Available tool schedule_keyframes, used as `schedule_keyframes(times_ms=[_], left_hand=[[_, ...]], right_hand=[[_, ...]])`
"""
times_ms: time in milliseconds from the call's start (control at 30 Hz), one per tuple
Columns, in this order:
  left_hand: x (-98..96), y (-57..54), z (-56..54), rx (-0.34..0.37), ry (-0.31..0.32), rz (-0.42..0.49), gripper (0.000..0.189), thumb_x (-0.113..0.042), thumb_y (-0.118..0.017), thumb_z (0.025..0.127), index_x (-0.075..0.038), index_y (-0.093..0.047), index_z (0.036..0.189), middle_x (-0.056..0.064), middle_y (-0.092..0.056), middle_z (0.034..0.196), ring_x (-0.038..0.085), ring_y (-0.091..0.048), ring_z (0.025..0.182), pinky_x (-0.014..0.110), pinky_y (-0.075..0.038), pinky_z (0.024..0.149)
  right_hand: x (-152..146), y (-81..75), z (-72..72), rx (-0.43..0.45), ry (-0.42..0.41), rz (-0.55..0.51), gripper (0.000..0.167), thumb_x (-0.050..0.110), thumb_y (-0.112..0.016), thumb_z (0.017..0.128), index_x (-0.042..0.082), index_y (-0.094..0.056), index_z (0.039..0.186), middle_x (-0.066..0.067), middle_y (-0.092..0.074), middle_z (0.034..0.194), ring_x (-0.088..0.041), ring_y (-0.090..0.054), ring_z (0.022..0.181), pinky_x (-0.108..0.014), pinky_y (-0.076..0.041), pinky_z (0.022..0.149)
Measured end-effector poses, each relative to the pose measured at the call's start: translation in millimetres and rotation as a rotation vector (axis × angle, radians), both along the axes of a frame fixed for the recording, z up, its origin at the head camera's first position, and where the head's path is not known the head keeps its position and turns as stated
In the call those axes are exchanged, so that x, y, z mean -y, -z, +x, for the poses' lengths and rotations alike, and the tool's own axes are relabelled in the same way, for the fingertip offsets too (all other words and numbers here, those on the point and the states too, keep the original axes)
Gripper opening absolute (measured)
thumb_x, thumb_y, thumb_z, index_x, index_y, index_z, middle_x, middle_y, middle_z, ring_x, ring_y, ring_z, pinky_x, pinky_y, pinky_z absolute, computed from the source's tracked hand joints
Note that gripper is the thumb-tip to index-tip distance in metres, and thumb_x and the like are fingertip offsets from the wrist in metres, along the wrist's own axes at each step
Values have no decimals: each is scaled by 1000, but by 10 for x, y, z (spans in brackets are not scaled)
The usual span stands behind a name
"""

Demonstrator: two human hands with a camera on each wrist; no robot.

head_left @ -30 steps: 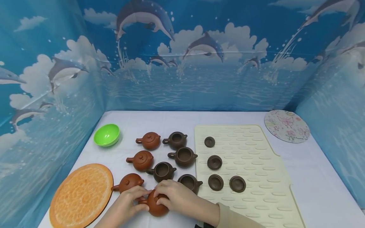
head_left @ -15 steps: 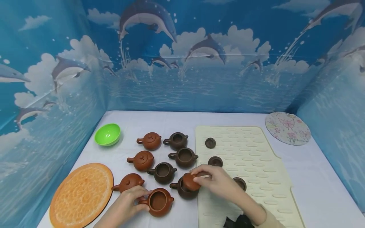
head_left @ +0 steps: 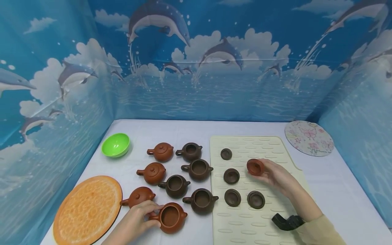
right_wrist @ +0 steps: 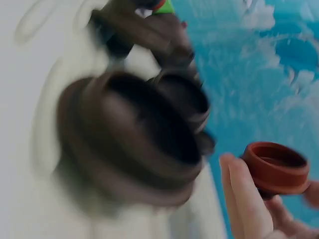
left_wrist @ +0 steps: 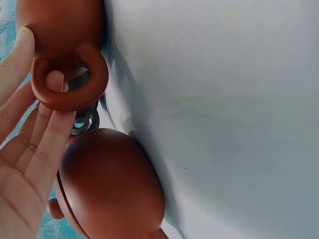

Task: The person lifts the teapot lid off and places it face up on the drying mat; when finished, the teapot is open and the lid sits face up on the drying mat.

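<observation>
My left hand (head_left: 139,217) holds a lidless reddish-brown teapot (head_left: 171,229) by its handle. In the left wrist view the thumb lies against the pot's body and a fingertip shows inside the handle ring (left_wrist: 72,102). Raised over the cream mat, my right hand (head_left: 277,175) pinches the reddish-brown teapot lid (head_left: 255,167), its hollow underside turned up in the right wrist view. Dark brown lids (head_left: 231,176) lie upside down on the mat left of and below that hand. Another reddish-brown teapot (head_left: 141,196), lid on, stands just beyond the left hand.
Several lidless dark teapots (head_left: 202,210) stand left of the cream mat (head_left: 245,224). Lidded reddish-brown teapots (head_left: 154,173) stand further left. A green bowl (head_left: 115,145), an orange round mat (head_left: 88,211) and a flowered round mat (head_left: 309,137) lie toward the edges. A dolphin-printed curtain (head_left: 196,92) encloses the table.
My right hand has taken the lid off the reddish-brown teapot, carried it right over the cream mat and turned its underside up. My left hand stays at the teapot's handle.
</observation>
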State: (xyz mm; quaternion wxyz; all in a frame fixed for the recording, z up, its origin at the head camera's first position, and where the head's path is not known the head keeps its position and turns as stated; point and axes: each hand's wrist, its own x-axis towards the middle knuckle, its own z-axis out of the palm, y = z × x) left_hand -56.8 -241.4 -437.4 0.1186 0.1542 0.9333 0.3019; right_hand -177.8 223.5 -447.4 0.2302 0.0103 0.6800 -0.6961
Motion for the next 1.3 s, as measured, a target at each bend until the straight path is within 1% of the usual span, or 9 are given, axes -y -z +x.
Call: schedule_keyframes(times_ms=[67, 167, 300, 433, 700, 833, 1000, 1233, 1300], left_hand=[[-2, 4, 2, 9, -3, -6, 42, -33, -80, 78, -16, -73, 115, -12, -66, 106, -2, -55, 91, 28, -55, 83], [-5, 6, 3, 17, -5, -13, 42, -34, -80, 79, -17, -73, 116, -11, -66, 107, -2, -55, 92, 30, -55, 85], [-3, 2, 7, 17, -17, -18, 43, -35, -80, 78, -18, -73, 117, -12, -66, 108, 0, -57, 94, 32, -56, 86], [-9, -6, 10, 20, -28, -26, 44, -37, -80, 78, -19, -73, 117, -11, -67, 110, 9, -60, 105, 38, -55, 91], [-14, -4, 10, 31, -27, -23, 44, -35, -80, 78, -17, -73, 117, -10, -67, 110, 10, -61, 104, 37, -55, 90], [-17, -7, 11, 50, -36, -17, 44, -35, -80, 78, -17, -73, 117, -8, -67, 110, 16, -61, 108, 41, -54, 92], [-15, -5, 13, 38, -33, -22, 44, -34, -80, 78, -18, -73, 117, -13, -66, 106, 13, -60, 107, 41, -54, 93], [-16, -11, 19, 22, -30, -33, 44, -34, -81, 77, -19, -72, 118, -11, -67, 109, 13, -61, 107, 42, -54, 93], [-9, -19, 24, 18, -25, -36, 46, -35, -81, 77, -18, -71, 120, -10, -67, 107, 9, -62, 102, 37, -56, 89]], right_hand=[[-27, 75, -21, 21, -11, -17, 71, 38, -39, 107, -13, -15, 150, -22, -51, 135, -4, -65, 105, -32, -52, 97], [-11, 119, -16, 8, -23, 99, 73, 38, -40, 106, -13, -13, 151, -37, -35, 144, -7, -67, 105, -28, -53, 96], [51, 89, 2, -104, -26, 410, 67, 42, -44, 105, -10, -35, 146, -34, -45, 140, -20, -66, 109, -27, -56, 88], [87, 48, 5, -168, -24, 619, 65, 47, -50, 101, -6, -50, 137, -28, -58, 131, -29, -66, 108, -31, -56, 82], [88, 78, -37, -162, -23, 734, 58, 49, -60, 95, -1, -65, 125, -22, -67, 120, -20, -68, 93, -30, -53, 73], [89, 103, -31, -172, -46, 746, 57, 47, -61, 95, 0, -64, 128, -24, -65, 124, -20, -67, 93, -29, -52, 72], [112, 107, 6, -198, -76, 710, 57, 42, -63, 95, -1, -59, 133, -24, -65, 123, -20, -65, 94, -29, -52, 71], [144, 73, 36, -289, -102, 746, 55, 38, -63, 96, -3, -58, 132, -26, -62, 128, -40, -59, 117, -47, -52, 90], [153, 57, 35, -317, -106, 748, 53, 36, -62, 97, -4, -58, 132, -26, -61, 129, -42, -58, 119, -52, -50, 95]])
